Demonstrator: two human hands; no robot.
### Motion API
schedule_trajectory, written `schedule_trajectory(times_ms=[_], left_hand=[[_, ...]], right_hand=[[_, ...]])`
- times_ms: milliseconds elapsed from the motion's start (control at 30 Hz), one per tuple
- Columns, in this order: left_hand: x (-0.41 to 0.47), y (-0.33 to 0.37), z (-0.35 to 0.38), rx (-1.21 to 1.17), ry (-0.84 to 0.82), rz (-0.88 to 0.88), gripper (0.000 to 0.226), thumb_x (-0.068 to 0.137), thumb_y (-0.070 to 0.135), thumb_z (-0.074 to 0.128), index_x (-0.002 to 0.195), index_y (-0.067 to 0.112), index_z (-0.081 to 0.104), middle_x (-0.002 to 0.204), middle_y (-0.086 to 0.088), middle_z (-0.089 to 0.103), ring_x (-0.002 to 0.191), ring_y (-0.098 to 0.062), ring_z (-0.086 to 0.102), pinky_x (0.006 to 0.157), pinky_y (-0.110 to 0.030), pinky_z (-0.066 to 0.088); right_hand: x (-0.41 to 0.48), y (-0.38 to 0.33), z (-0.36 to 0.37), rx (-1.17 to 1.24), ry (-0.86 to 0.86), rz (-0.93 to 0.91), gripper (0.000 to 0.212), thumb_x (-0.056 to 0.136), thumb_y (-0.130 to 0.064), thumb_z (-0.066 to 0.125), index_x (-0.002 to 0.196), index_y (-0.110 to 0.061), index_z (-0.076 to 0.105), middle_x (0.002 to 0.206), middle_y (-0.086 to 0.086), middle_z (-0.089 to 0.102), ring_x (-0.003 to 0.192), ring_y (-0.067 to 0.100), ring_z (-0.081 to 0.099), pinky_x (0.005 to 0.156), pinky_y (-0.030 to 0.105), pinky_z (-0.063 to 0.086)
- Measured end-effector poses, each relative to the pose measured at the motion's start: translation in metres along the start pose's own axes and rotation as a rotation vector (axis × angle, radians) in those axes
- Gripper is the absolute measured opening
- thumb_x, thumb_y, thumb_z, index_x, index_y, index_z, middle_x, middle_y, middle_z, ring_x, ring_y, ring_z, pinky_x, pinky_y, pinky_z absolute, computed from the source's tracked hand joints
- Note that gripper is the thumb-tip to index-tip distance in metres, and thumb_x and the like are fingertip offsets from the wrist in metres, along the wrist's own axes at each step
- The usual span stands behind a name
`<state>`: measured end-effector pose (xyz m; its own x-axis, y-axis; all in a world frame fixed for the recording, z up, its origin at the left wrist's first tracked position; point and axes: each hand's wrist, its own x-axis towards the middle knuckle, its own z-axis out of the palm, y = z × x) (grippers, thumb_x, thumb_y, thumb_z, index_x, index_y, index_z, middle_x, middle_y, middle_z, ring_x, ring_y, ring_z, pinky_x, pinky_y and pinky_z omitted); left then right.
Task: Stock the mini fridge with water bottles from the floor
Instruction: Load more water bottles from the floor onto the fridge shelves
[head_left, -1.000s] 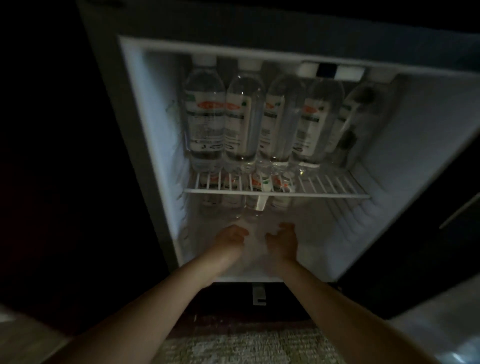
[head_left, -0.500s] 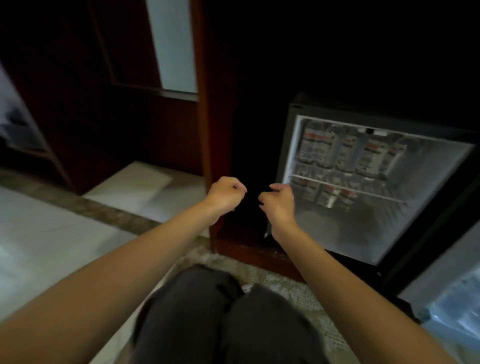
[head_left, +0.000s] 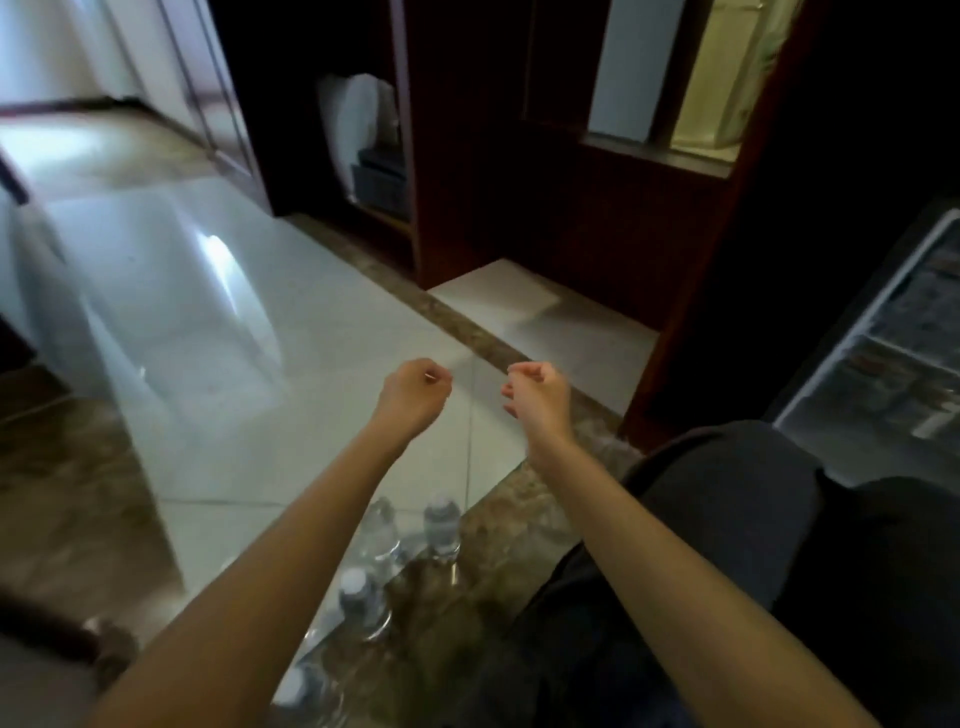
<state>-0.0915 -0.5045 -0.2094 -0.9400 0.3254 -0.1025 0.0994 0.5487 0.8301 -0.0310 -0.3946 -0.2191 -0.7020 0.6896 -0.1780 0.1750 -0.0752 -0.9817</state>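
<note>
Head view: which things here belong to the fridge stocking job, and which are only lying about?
Job: water bottles on the floor, open mini fridge, left hand, right hand, both empty.
Lying about: white object and dark box in the cabinet.

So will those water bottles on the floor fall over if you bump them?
Probably, yes. The bottles stand upright and look tall and narrow, so a nudge near the cap could tip one. The floor looks shiny and smooth, so a low push might slide it instead. Once down, its round shape would likely let it roll.
</note>
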Motion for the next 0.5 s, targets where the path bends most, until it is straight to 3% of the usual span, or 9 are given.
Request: schedule_trajectory(times_ms=[100, 233, 367, 500], left_hand=[[-0.012, -0.057, -0.013, 0.017, 0.016, -0.127, 0.022, 0.087, 0.009, 0.051, 0.104, 0.008, 0.066, 0.111, -0.014, 0.066, 0.104, -0.029, 0.062, 0.092, -0.036, 0.051], [-0.035, -0.123, -0.016, 0.089, -0.048, -0.266, 0.026, 0.085, 0.008, 0.057, 0.11, 0.006, 0.064, 0.117, -0.015, 0.063, 0.103, -0.027, 0.06, 0.09, -0.031, 0.047], [-0.059, -0.185, -0.008, 0.206, -0.133, -0.391, 0.037, 0.088, 0.008, 0.057, 0.125, 0.005, 0.054, 0.129, -0.015, 0.057, 0.117, -0.028, 0.055, 0.097, -0.033, 0.043], [-0.068, -0.211, 0.01, 0.244, -0.182, -0.385, 0.044, 0.088, 0.01, 0.057, 0.131, 0.007, 0.048, 0.133, -0.015, 0.054, 0.12, -0.03, 0.052, 0.097, -0.035, 0.043]], right_hand=[[-0.02, 0.048, 0.036, -0.081, -0.09, 0.098, 0.008, 0.087, -0.009, 0.049, 0.086, -0.015, 0.053, 0.095, 0.008, 0.059, 0.088, 0.02, 0.056, 0.088, 0.037, 0.051], [-0.052, 0.111, 0.074, -0.285, -0.336, 0.258, 0.015, 0.09, -0.01, 0.048, 0.102, -0.013, 0.055, 0.1, 0.007, 0.057, 0.096, 0.022, 0.056, 0.086, 0.035, 0.05], [-0.082, 0.156, 0.094, -0.542, -0.583, 0.346, 0.027, 0.094, -0.012, 0.046, 0.119, -0.008, 0.054, 0.116, 0.012, 0.058, 0.083, 0.014, 0.053, 0.065, 0.02, 0.044], [-0.086, 0.168, 0.087, -0.637, -0.652, 0.289, 0.032, 0.092, -0.009, 0.049, 0.123, -0.004, 0.053, 0.116, 0.014, 0.058, 0.068, 0.006, 0.045, 0.055, 0.015, 0.036]])
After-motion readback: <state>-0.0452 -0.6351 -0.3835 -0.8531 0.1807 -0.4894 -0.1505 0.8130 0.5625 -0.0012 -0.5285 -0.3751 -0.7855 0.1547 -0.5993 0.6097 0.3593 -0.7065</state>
